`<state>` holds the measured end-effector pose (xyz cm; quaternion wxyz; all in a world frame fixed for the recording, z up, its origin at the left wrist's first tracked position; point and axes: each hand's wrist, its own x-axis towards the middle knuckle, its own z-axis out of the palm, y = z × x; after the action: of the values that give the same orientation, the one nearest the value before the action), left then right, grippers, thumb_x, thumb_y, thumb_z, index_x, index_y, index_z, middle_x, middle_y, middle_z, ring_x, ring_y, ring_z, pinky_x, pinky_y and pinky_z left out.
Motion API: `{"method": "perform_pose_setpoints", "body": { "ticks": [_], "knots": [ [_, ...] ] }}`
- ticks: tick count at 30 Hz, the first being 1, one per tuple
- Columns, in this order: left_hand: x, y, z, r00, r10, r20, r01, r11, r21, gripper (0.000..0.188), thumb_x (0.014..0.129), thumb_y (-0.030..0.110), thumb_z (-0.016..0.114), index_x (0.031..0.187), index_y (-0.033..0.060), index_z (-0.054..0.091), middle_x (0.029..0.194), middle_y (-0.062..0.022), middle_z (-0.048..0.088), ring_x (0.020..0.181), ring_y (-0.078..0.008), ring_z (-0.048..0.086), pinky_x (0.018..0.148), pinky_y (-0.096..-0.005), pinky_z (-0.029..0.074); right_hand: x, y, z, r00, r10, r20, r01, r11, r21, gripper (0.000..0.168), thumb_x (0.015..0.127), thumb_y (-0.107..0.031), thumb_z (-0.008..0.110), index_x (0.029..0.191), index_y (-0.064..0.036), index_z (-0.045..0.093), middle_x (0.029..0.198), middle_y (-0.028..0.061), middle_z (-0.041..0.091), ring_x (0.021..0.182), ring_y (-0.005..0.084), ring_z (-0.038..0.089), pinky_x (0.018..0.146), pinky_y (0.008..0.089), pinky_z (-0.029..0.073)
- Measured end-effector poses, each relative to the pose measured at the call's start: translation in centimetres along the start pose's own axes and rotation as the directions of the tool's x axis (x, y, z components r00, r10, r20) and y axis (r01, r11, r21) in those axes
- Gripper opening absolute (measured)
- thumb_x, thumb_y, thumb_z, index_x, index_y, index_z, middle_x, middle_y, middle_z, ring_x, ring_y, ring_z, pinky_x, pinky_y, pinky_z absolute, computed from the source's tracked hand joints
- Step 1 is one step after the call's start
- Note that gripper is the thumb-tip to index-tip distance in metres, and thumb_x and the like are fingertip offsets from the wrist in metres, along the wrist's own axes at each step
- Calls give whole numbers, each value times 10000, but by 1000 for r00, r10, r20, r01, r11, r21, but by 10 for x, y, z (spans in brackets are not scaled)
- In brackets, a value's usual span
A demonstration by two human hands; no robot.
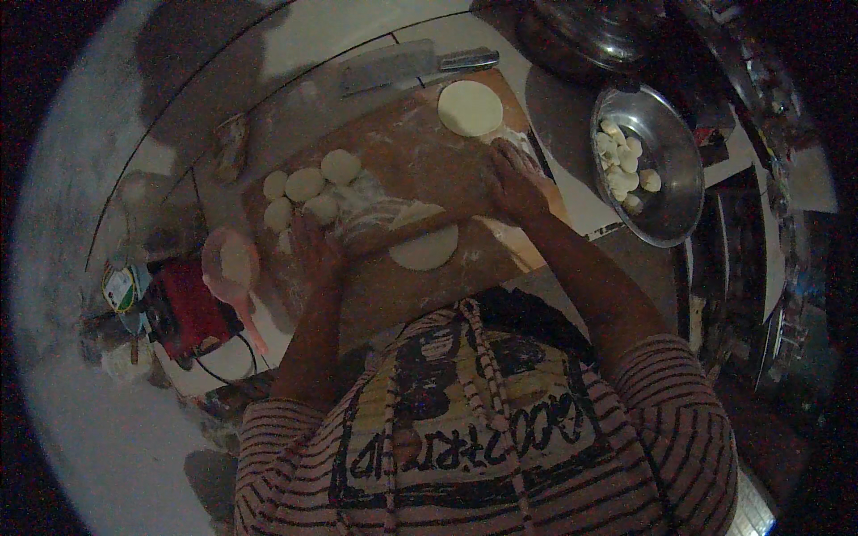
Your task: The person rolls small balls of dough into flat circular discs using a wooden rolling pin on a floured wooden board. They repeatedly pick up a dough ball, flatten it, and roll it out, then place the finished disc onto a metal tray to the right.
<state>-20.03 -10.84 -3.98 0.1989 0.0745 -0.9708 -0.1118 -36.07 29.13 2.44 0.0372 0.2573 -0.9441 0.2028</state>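
A wooden rolling pin point(409, 232) lies across a flattened round of dough point(429, 249) on a floured wooden board point(382, 301). My left hand point(316, 251) rests at the pin's left end, beside several dough balls point(305, 183). At its right end lies my right hand point(516, 179), near the board's right edge; how far its fingers close round the pin is hard to tell in the dim light. Beyond that hand, a rolled dough disc point(470, 108) lies at the board's far right corner. Loose flour point(369, 201) is spread beside the dough balls.
A cleaver point(392, 65) lies behind the board. To the right stands a metal bowl point(680, 181) holding several pale pieces, with a large dark pan point(590, 33) behind it. A pink plastic ladle or scoop point(231, 264) and a red box-like object point(191, 305) are at the left.
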Motion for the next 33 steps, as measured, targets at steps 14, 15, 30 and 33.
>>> {"method": "perform_pose_setpoints", "body": {
  "ticks": [14, 15, 30, 33],
  "knots": [
    [-40, 12, 0, 996, -82, 26, 82, 997, 4, 658, 1027, 342, 531, 1597, 64, 359, 1652, -186, 345, 1517, -387, 337, 1228, -582, 238, -25, -19, -19, 988, 29, 150, -1, 982, -188, 579, 1021, -358, 518, 1527, -81, 473, 1610, 162, 420, 1498, 355, 364, 1253, 500, 227],
    [-41, 13, 1, 992, -101, 71, 99, 995, 33, 662, 1025, 347, 530, 1600, 67, 357, 1653, -187, 344, 1518, -387, 336, 1226, -575, 251, -29, -16, -18, 986, 54, 156, -25, 982, -187, 579, 1023, -358, 509, 1529, -78, 469, 1607, 164, 423, 1497, 355, 365, 1253, 501, 227],
    [-68, 46, -36, 882, -205, 424, 86, 955, 283, 713, 998, 351, 573, 1607, 63, 339, 1693, -173, 280, 1563, -363, 251, 1249, -533, 239, -70, -3, -14, 982, -39, 186, 53, 996, -71, 553, 1010, -361, 529, 1492, -91, 526, 1616, 173, 412, 1515, 367, 348, 1249, 506, 248],
    [-80, 51, -41, 906, -173, 387, 84, 968, 236, 709, 1000, 347, 590, 1600, 59, 345, 1686, -175, 292, 1565, -352, 249, 1265, -530, 204, -76, 2, -6, 994, 15, 110, -11, 999, -36, 537, 1003, -356, 538, 1468, -87, 553, 1619, 176, 408, 1513, 363, 356, 1243, 511, 261]
  ]
}}
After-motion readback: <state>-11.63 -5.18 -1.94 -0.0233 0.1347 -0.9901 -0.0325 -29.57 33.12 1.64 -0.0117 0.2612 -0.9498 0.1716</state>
